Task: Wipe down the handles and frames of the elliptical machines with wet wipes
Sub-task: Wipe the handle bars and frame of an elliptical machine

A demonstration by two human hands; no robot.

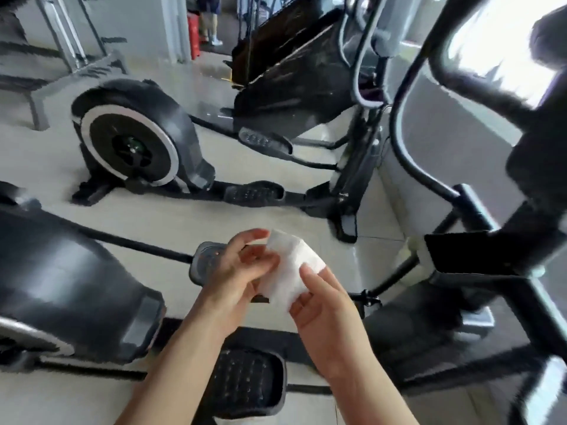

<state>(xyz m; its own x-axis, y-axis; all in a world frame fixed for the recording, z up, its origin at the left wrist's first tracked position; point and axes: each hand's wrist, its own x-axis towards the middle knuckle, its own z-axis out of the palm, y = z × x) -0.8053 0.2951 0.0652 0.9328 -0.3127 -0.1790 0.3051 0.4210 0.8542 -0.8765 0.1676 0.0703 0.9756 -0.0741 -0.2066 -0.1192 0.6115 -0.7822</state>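
A white wet wipe (291,268) is held between both hands at the lower middle of the view. My left hand (236,274) pinches its left edge with the fingers. My right hand (325,308) grips its lower right corner. The hands hover above the pedals (242,381) of the nearest black elliptical machine (70,289). That machine's curved black handle bar (408,124) and upright frame (527,216) rise at the right, apart from the wipe. A second elliptical (132,139) with a white-rimmed flywheel stands further back on the floor.
A grey weight rack frame (70,53) stands at the back left. A person's legs (210,23) and a red object (193,35) show in a far doorway. Pale tiled floor (171,222) lies between the two machines. A bright window (503,35) is at the upper right.
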